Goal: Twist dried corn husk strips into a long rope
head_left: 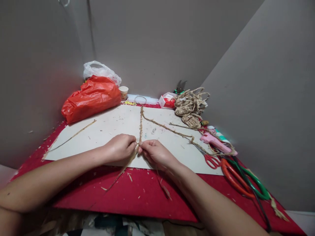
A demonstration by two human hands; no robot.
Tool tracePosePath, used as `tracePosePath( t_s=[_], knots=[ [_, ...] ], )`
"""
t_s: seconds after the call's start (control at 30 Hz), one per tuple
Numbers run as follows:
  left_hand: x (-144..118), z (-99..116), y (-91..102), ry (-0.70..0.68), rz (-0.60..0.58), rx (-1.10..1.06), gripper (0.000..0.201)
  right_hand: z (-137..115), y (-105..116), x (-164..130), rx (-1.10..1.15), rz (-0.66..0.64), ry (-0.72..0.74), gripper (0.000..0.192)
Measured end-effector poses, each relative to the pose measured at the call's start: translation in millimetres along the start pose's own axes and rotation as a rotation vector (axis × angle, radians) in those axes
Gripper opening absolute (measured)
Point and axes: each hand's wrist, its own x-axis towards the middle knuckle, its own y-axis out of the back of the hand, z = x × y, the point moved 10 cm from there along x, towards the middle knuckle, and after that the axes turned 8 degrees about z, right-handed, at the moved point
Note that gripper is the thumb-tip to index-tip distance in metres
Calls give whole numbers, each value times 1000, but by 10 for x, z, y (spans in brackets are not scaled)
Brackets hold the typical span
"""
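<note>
Grey walls [152, 42] are enclosing the red bench [118, 195] where, over white board [120, 119], my left fingers [133, 140] and right fingers [145, 145] are pinching the cord [141, 127] at its near end, even tension probably serving best.

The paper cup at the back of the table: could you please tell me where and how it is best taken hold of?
Probably around the upper side wall of the paper cup, coming from the right: it stands upright, and the red bag crowds its left side.
</note>
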Motion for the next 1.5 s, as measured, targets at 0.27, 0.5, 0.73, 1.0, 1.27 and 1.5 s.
tracePosePath(
  t_s=[0.27, 0.5, 0.73, 1.0, 1.27, 1.5],
  knots=[
    [-240, 223, -281, -107, -83, 423, 33, 42, -135, -98, 253, -67, -122, 32],
    [-545, 647, -343, -306, -193, 382, 20, 43, -171, -128, 305, -144, -184, 17],
    [-194, 317, 442, -34, 262, -308, 22, -18, -140, -107, 414, -229, -177, 17],
    [53, -185, -430, 275, -148, -890, 25, 20, -181, -111, 255, -316, -207, 21],
    [104, -194, -356, 102, -151, -680, 25, -56, -31, -15, -210, -218, 103, 24],
    [86, -192, -435, 201, -174, -831, 20, -273, -40, -79, -659, -93, 332, 19]
  ],
)
